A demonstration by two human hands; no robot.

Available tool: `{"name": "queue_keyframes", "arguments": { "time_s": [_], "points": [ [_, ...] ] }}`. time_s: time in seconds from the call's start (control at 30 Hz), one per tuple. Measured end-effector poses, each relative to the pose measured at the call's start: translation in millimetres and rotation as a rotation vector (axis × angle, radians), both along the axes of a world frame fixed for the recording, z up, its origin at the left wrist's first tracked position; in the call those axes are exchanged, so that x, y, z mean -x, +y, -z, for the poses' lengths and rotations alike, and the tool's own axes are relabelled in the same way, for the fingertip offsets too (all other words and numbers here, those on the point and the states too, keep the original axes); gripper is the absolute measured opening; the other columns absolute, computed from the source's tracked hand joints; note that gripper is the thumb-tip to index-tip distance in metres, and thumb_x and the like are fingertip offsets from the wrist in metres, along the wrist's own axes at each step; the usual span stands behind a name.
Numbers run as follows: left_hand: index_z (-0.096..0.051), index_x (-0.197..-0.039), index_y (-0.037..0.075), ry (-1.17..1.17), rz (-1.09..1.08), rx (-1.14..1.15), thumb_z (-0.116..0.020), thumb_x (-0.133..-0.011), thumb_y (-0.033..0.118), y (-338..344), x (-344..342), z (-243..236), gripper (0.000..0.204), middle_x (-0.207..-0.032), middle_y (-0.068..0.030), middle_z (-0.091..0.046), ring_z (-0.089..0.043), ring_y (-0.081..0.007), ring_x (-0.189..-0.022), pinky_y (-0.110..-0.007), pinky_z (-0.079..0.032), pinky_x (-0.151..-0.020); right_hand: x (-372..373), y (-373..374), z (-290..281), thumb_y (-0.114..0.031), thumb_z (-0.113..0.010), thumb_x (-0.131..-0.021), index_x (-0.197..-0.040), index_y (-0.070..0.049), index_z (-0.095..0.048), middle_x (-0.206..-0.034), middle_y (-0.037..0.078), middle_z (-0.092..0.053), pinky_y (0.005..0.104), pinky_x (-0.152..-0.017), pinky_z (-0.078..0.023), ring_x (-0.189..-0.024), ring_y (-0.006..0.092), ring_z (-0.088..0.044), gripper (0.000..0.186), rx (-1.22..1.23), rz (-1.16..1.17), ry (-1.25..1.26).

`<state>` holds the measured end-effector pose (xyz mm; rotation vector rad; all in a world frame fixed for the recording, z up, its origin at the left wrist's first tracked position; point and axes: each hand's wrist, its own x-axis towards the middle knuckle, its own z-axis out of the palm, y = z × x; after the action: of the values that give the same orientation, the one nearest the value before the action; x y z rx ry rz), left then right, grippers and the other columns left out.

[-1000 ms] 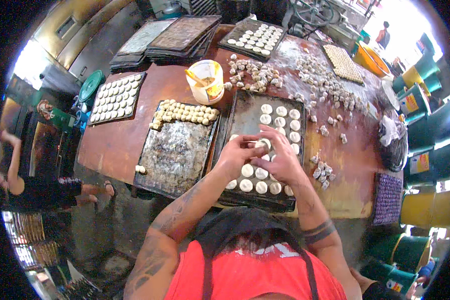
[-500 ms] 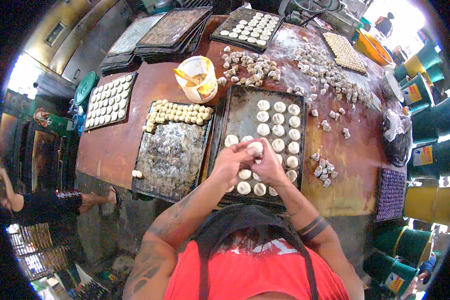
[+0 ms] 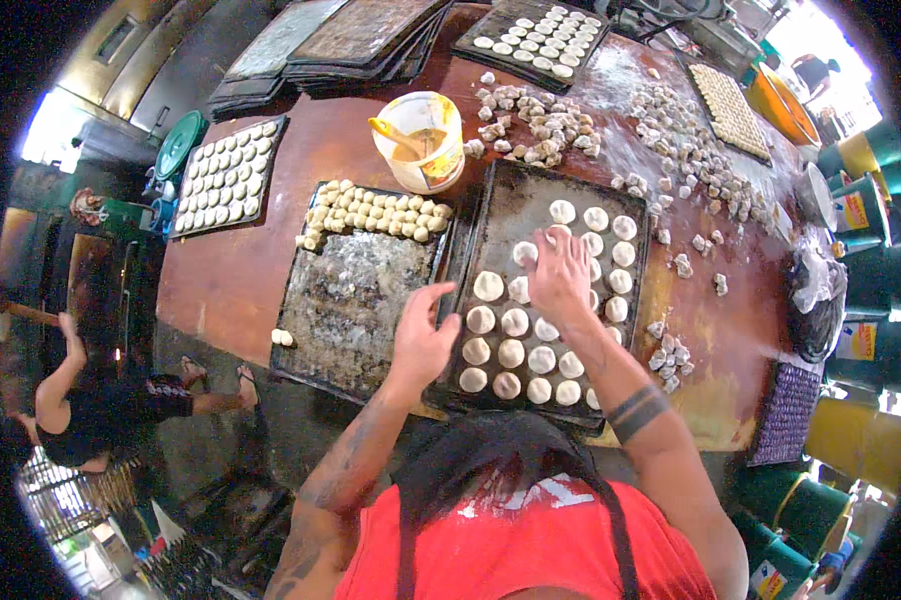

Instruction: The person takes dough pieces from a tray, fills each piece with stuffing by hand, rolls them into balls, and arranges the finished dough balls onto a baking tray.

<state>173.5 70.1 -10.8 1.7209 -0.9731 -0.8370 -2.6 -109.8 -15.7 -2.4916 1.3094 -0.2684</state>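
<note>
My right hand reaches over a dark baking tray, fingers stretched out and pointing away from me. Next to its fingers lies a pale dough round; whether they touch is hard to see. Part of the tray's rows of dough rounds is hidden under that hand. Near the tray's left edge, my left hand hovers with thumb and fingers apart, holding nothing. To its left, a second worn tray carries small dough balls along its far end and a couple of pieces at the near left corner.
Beyond the trays stands a white bucket of orange-brown paste with a yellow-handled tool. Floury greyish lumps spread over the table's right half. More filled trays and stacked trays line the far side. Another person is at the left.
My hands were together around a dough ball and have since separated. The right moved forward over the tray, where another round now lies beside it; the left drew back leftward. The view shifted.
</note>
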Motion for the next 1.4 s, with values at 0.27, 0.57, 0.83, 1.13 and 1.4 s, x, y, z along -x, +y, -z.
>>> {"name": "queue_keyframes", "arguments": {
  "time_s": [0.27, 0.57, 0.83, 1.13, 1.4],
  "points": [
    [-0.070, -0.116, 0.002, -0.028, 0.017, -0.089, -0.069, -0.095, 0.006, 32, -47, -10, 0.022, -0.096, -0.0056, -0.075, -0.069, -0.0145, -0.089, -0.031, -0.055, -0.082, 55, -20, 5, -0.023, -0.070, -0.089, -0.132, -0.008, -0.061, -0.109, 0.024, -0.068, 0.0503, -0.087, -0.053, -0.102, 0.0431, -0.065, 0.047, 0.131, 0.045, -0.333],
    [-0.071, -0.104, 0.003, -1.052, -0.394, -0.661, -0.067, -0.091, 0.012, 135, -186, 18, 0.016, -0.110, -0.0204, -0.059, -0.063, -0.0400, -0.106, -0.049, -0.054, -0.091, 281, 8, 64, -0.002, -0.060, -0.089, -0.124, -0.003, -0.066, -0.127, 0.020, -0.065, 0.0480, -0.102, -0.049, -0.119, 0.0404, -0.060, 0.035, 0.110, 0.296, 0.117],
    [-0.078, -0.090, 0.006, -0.816, -0.167, -0.254, -0.070, -0.088, 0.013, 92, -153, 10, 0.011, -0.095, -0.0173, -0.072, -0.068, -0.0374, -0.096, -0.045, -0.055, -0.086, 203, 25, 30, -0.005, -0.071, -0.092, -0.122, -0.001, -0.068, -0.107, 0.008, -0.070, 0.0294, -0.088, -0.052, -0.095, 0.0156, -0.065, 0.030, -0.158, 0.409, -0.716],
    [-0.062, -0.117, 0.000, 0.933, -0.099, 0.031, -0.068, -0.098, 0.004, -9, 36, -31, 0.021, -0.102, -0.0097, -0.069, -0.068, -0.0180, -0.088, -0.032, -0.059, -0.075, 21, 103, -94, -0.006, -0.077, -0.087, -0.108, -0.002, -0.071, -0.100, 0.013, -0.071, 0.0372, -0.080, -0.057, -0.093, 0.0268, -0.071, 0.022, -0.177, -0.218, -0.674],
    [-0.063, -0.129, -0.005, 0.558, 0.106, 0.073, -0.068, -0.098, 0.006, -17, 66, -41, 0.034, -0.110, -0.0095, -0.072, -0.069, -0.0156, -0.099, -0.031, -0.057, -0.089, 36, 107, -72, 0.002, -0.070, -0.086, -0.114, -0.003, -0.072, -0.108, 0.015, -0.066, 0.0398, -0.083, -0.056, -0.103, 0.0311, -0.067, 0.028, 0.033, -0.089, -0.512]
  ]
}}
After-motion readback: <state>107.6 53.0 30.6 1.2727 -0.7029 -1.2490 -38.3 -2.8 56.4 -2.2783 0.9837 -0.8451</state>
